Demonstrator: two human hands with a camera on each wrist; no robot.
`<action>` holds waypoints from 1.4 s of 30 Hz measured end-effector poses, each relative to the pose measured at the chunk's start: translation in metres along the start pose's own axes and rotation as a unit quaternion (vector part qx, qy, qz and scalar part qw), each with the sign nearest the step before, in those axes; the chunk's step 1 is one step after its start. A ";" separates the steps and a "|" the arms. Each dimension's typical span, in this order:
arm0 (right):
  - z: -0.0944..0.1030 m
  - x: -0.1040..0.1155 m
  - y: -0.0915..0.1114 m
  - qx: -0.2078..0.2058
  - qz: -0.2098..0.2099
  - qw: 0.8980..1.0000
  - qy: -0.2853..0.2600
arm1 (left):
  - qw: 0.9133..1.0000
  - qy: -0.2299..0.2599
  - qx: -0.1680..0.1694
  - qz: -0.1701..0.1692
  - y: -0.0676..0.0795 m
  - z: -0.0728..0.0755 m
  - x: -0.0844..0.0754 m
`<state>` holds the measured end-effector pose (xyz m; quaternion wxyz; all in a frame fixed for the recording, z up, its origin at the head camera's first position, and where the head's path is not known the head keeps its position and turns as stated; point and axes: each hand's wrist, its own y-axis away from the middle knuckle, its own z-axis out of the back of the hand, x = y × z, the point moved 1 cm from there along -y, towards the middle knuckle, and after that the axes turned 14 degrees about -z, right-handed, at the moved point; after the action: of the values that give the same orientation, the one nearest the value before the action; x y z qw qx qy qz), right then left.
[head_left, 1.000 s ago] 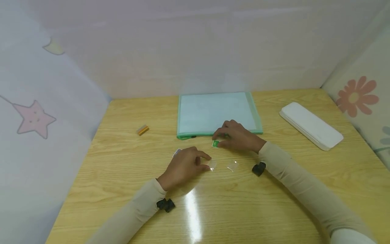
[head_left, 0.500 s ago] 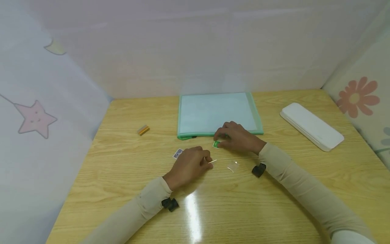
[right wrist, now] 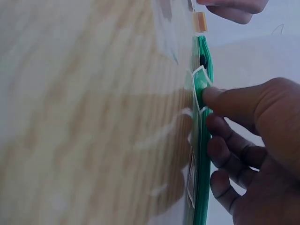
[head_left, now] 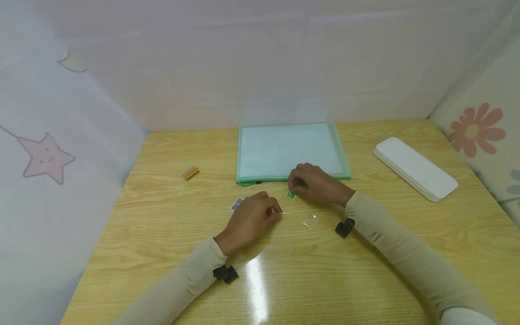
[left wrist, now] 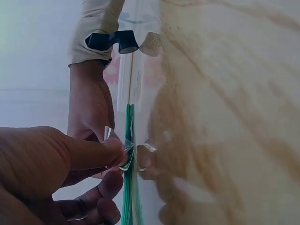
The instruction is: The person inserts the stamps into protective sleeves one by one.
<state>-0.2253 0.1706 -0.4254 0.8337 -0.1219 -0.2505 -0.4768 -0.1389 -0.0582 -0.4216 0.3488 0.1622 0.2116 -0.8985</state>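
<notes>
My left hand (head_left: 249, 221) pinches a small clear plastic sleeve (left wrist: 108, 133) between thumb and fingers. In the head view the sleeve shows edge-on as a thin bright line. My right hand (head_left: 314, 183) pinches a small green postage stamp (head_left: 290, 194) with a white border; the right wrist view shows the thumb on the stamp (right wrist: 201, 83). A purple-grey stamp (head_left: 236, 204) lies on the table beside the left hand, partly covered by it. A second clear sleeve (head_left: 310, 221) lies flat on the table between the hands, nearer me.
A pale blue zip folder (head_left: 288, 151) with green edging lies at the back, just beyond the right hand. To the right is a white case (head_left: 415, 168). A small orange and grey block (head_left: 190, 173) sits on the wooden table (head_left: 162, 253) at left.
My left hand has tilted the clear sleeve from face-on to edge-on, its fingers drawing closer together. The right hand has shifted slightly nearer with the green stamp, which has turned a little.
</notes>
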 end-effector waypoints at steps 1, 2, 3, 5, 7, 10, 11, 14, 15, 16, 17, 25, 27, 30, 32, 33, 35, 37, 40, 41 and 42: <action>0.000 -0.001 0.001 0.001 0.002 1.000 -0.008 | 1.000 0.001 -0.006 0.004 0.000 0.000 0.000; 0.001 -0.002 0.001 0.001 0.004 1.000 -0.016 | 1.000 0.003 -0.012 0.008 0.001 0.001 0.000; 0.002 -0.002 0.002 0.002 0.006 1.000 -0.030 | 1.000 0.005 -0.018 0.013 0.002 0.002 0.000; 0.004 -0.002 0.005 0.002 0.005 0.998 -0.056 | 0.999 0.014 -0.035 0.021 0.003 0.003 0.001; 0.006 -0.002 0.008 -0.004 0.006 0.997 -0.079 | 0.998 0.029 -0.050 0.028 0.003 0.005 0.001; 0.009 -0.001 0.011 -0.019 0.010 0.994 -0.109 | 0.995 0.064 -0.074 0.030 0.003 0.007 0.001; 0.011 0.000 0.012 -0.025 0.011 0.993 -0.115 | 0.993 0.076 -0.082 0.032 0.003 0.008 0.001; 0.013 0.003 0.015 -0.035 0.012 0.990 -0.138 | 0.989 0.107 -0.101 0.032 0.003 0.010 0.001; 0.014 0.005 0.016 -0.036 0.013 0.989 -0.144 | 0.987 0.114 -0.107 0.030 0.003 0.011 0.001; 0.014 0.007 0.017 -0.036 0.012 0.988 -0.152 | 0.986 0.119 -0.112 0.029 0.003 0.011 0.001; 0.014 0.009 0.018 -0.036 0.014 0.986 -0.160 | 0.985 0.122 -0.116 0.028 0.003 0.011 0.001; 0.012 0.026 0.025 -0.064 0.016 0.977 -0.204 | 0.985 0.116 -0.123 0.025 0.003 0.012 0.001; 0.012 0.031 0.027 -0.070 0.009 0.974 -0.215 | 0.986 0.109 -0.125 0.027 0.004 0.012 0.000; 0.015 0.040 0.031 -0.078 -0.001 0.970 -0.230 | 0.987 0.096 -0.130 0.022 0.004 0.012 0.001; 0.017 0.048 0.035 -0.081 -0.005 0.968 -0.239 | 0.986 0.095 -0.136 0.017 0.005 0.012 0.002; 0.019 0.052 0.037 -0.082 -0.005 0.967 -0.242 | 0.986 0.096 -0.138 0.014 0.005 0.011 0.002; 0.021 0.057 0.039 -0.083 0.003 0.967 -0.239 | 0.985 0.098 -0.142 0.009 0.005 0.011 0.004; 0.022 0.061 0.041 -0.084 0.014 0.968 -0.237 | 0.984 0.100 -0.145 0.005 0.006 0.011 0.005; 0.022 0.065 0.042 -0.090 0.034 0.969 -0.230 | 0.983 0.103 -0.149 0.002 0.005 0.012 0.006; 0.022 0.066 0.043 -0.092 0.038 0.968 -0.231 | 0.983 0.103 -0.150 0.001 0.005 0.012 0.006; 0.023 0.068 0.043 -0.093 0.042 0.967 -0.233 | 0.983 0.105 -0.151 0.001 0.005 0.012 0.006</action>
<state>-0.1664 0.1532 -0.3681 0.7568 -0.3174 -0.3866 -0.4208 -0.1412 -0.0709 -0.4152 0.3460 0.2016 0.3798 -0.8339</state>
